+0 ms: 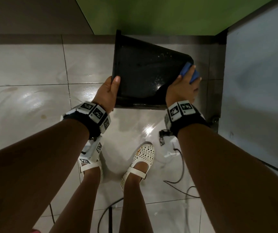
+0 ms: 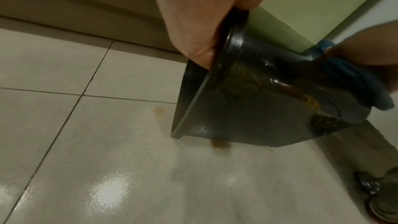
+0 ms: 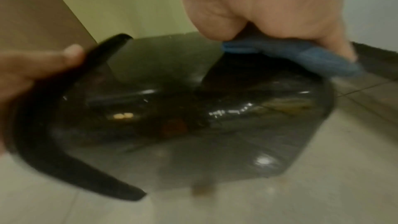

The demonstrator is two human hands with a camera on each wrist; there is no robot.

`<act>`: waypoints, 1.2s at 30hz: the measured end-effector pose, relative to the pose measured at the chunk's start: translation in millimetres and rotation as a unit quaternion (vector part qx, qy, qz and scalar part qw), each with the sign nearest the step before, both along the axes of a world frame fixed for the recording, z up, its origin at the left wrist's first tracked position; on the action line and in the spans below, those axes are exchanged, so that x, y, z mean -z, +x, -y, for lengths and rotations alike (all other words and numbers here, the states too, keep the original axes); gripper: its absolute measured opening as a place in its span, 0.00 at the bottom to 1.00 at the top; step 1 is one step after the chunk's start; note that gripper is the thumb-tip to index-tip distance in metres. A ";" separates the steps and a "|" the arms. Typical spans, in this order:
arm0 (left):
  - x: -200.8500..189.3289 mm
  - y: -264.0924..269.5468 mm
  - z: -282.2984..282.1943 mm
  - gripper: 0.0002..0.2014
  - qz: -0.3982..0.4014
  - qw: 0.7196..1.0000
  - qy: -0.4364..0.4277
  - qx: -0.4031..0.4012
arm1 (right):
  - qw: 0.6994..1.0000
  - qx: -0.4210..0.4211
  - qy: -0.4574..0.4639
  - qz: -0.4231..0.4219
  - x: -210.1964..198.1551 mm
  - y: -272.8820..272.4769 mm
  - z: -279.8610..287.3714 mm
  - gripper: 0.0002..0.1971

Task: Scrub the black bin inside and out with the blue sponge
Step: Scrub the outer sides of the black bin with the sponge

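Black bin [image 1: 145, 73] is off the floor, tipped on its side in front of me, rim to my left, base to my right. My left hand [image 1: 107, 92] grips the rim, thumb over the edge, fingers [image 3: 43, 62] curled round it. My right hand [image 1: 183, 86] clamps the blue sponge [image 1: 186, 68] against the base corner, outside. Outer wall looks wet and glossy with some suds, so I judge the outside scrub is under way, not finished. Inside: can't see it from any view, so can't tell if it's scrubbed. Right wrist view is motion-blurred. Brownish marks on the bin wall in the wrist views, dirt or reflection, unclear. Wet tiled floor [image 1: 34, 68] below, green wall [image 1: 151, 14] behind.
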State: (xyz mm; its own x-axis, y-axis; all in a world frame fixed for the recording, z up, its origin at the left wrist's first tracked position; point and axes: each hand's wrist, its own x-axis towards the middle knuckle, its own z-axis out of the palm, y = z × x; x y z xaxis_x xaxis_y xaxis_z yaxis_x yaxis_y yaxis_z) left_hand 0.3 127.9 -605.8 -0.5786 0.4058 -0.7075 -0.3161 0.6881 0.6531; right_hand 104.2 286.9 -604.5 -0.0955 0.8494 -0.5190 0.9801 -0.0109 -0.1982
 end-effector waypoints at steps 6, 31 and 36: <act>0.0 1.0 0.5 0.19 0.000 1.000 0.005 -0.014 | 0.983 -0.174 0.058 0.002 -1.4 -18.8 55.2 0.29; -14.8 -19.1 -7.5 0.15 0.082 0.996 0.026 0.026 | 0.998 -0.020 0.063 0.020 8.3 -37.0 -0.3 0.24; -29.9 -70.0 -45.1 0.18 0.226 0.960 0.069 -0.151 | 0.995 -0.002 0.095 0.010 12.4 -32.4 11.0 0.25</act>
State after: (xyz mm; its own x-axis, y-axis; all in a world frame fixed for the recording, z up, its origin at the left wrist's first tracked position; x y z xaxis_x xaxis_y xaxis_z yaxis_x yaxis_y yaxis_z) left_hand -69.7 172.9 -576.0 -0.3318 0.3759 -0.8652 -0.7594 0.4378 0.4814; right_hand 71.8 276.0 -617.0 -0.0908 0.9322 -0.3504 0.9838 0.0294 -0.1767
